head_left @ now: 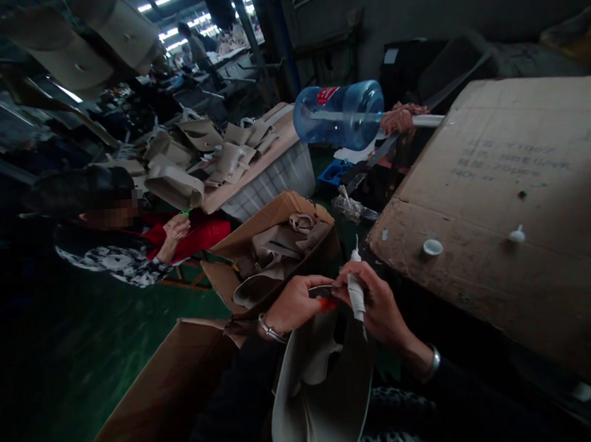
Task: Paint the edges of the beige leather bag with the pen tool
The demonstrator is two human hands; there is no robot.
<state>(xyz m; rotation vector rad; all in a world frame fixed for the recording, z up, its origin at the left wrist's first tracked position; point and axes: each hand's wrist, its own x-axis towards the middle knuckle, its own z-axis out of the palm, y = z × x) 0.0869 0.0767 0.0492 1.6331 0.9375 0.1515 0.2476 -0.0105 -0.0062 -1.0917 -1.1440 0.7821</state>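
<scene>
In the head view, my left hand [295,304] is closed on the upper edge of a beige handbag [324,406], which hangs below my hands with its opening toward me. A small orange thing [325,304] shows beside my left fingertips; its kind is unclear. My right hand [380,302] grips a white squeeze tube [356,294] with a thin nozzle pointing up. Its fingertips meet the left ones at a thin strip at the bag's edge. What lies between the fingertips is partly hidden.
An open carton [277,242] of beige bag pieces stands just ahead. A large carton [477,236] on the right bears a white cap [432,247] and a small nozzle [517,234]. A blue water jug [339,117] lies beyond. A co-worker [110,232] sits left, near a bag-covered table [276,149].
</scene>
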